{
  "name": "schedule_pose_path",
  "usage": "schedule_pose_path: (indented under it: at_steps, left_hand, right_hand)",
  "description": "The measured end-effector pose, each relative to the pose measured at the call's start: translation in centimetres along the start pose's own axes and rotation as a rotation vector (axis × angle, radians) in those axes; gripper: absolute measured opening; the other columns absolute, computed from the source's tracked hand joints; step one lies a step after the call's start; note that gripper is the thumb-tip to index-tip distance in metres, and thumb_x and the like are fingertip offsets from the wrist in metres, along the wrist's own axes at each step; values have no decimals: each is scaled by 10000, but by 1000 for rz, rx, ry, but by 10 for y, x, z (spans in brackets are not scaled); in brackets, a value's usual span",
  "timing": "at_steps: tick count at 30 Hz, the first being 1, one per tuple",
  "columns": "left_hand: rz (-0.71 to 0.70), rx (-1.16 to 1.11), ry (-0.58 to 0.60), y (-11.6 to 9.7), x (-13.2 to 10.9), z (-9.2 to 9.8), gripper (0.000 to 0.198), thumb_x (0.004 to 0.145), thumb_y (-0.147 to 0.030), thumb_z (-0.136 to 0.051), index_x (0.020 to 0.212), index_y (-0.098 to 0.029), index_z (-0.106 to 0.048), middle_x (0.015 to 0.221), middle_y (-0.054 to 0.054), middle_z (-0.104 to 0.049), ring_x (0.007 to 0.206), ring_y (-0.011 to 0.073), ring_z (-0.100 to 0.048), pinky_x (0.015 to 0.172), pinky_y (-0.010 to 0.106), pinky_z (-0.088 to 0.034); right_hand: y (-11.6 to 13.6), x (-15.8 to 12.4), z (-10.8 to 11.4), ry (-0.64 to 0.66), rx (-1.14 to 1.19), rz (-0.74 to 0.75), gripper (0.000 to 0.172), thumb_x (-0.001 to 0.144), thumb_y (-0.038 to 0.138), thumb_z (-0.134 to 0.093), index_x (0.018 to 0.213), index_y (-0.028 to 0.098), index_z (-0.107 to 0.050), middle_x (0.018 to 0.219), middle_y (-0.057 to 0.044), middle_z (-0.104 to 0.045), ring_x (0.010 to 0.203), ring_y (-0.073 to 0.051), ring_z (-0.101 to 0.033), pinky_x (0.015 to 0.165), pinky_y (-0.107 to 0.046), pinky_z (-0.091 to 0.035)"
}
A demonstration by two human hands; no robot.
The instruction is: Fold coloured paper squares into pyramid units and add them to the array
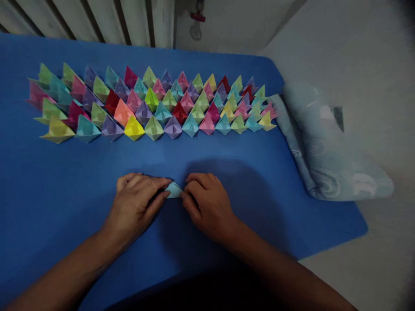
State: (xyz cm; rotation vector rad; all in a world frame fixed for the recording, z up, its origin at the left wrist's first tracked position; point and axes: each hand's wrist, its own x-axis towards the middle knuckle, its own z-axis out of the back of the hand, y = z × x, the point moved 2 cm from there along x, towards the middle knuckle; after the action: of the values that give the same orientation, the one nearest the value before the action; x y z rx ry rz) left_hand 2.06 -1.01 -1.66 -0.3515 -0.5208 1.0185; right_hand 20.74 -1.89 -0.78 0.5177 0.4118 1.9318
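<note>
A small folded piece of light blue paper (174, 190) lies between my hands, low on the blue table. My left hand (138, 196) pinches its left end between thumb and fingers. At the right end, my right hand (205, 201) is closed, with curled fingertips gripping the corner of the paper. Both hands cover the paper's ends. Beyond them stand several rows of folded paper boats in many colours, such as a yellow boat (134, 128) and a purple boat (173, 128) in the nearest row.
The blue table (97, 166) has a rounded far right corner. A folded grey-blue cloth (324, 151) lies over its right edge. Pale slatted panels (136, 21) stand behind the table, and a red clip (197, 17) hangs near them.
</note>
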Motion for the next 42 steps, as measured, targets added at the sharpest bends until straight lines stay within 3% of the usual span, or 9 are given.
schedule_pose_path:
  at_steps: [11,17,24,32,42]
  left_hand:
    - [-11,51,0,-4,3,1,218,985,-325,-502,1087,-228,-669,899,22,-743,838,221,-668,894,442,-388]
    - [9,25,12,-3,2,1,224,975,-350,-515,1098,-239,-665,921,19,-750,859,226,-676,912,454,-401]
    - [-65,16,-18,0,-4,3,236,961,-409,-539,1103,-247,-636,1020,37,-755,923,243,-693,950,475,-416]
    - [-163,67,-30,-5,-7,6,123,953,-238,-554,1021,-228,-656,1023,33,-761,919,217,-698,949,455,-418]
    - [-205,135,-72,-10,-12,4,166,942,-164,-563,1060,-211,-670,1082,45,-746,965,213,-674,934,426,-446]
  right_hand:
    - [6,4,0,43,-76,-33,160,915,175,-519,809,169,-639,981,-78,-679,813,-200,-531,752,-355,-394]
    - [2,3,0,13,7,-42,123,914,210,-552,831,168,-632,1000,-88,-686,845,-208,-566,780,-363,-426]
    - [-3,-2,0,-73,120,-37,88,896,259,-625,908,176,-651,1016,-77,-687,900,-210,-597,807,-362,-463]
    - [-5,-4,0,-81,135,-21,103,887,243,-645,947,166,-680,1016,-78,-695,910,-212,-608,817,-371,-470]
    - [-5,-4,-1,-55,128,-5,120,897,249,-644,975,174,-696,1013,-71,-706,912,-204,-611,817,-370,-459]
